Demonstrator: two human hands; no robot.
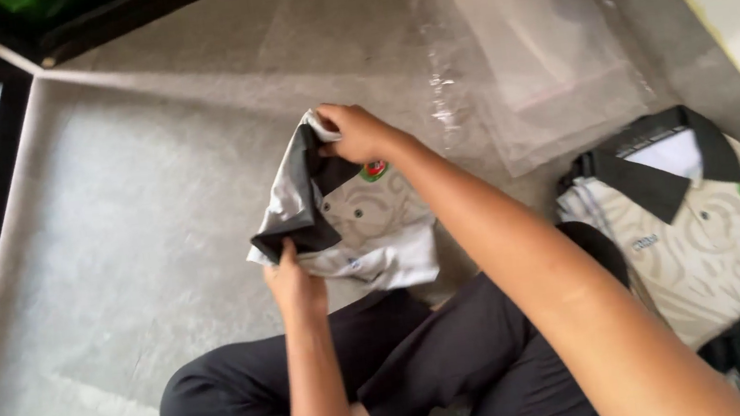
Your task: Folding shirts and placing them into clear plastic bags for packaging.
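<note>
The shirt point(349, 225) is held above the floor point(108, 221). Right hand point(356, 132) fingers pinch its top edge; left hand point(293, 288) fingers grip the lower fold, apparently keeping it taut for folding.

Bare grey floor point(128, 228) lying open left of both hands. Clear plastic bags point(543, 46) taking up floor ahead-right; stack of folded shirts point(704, 242) blocking right side; black-trousered knees point(253, 401) crowding near space.

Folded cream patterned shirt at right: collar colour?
Black collar on the folded cream patterned shirt; head view.
</note>
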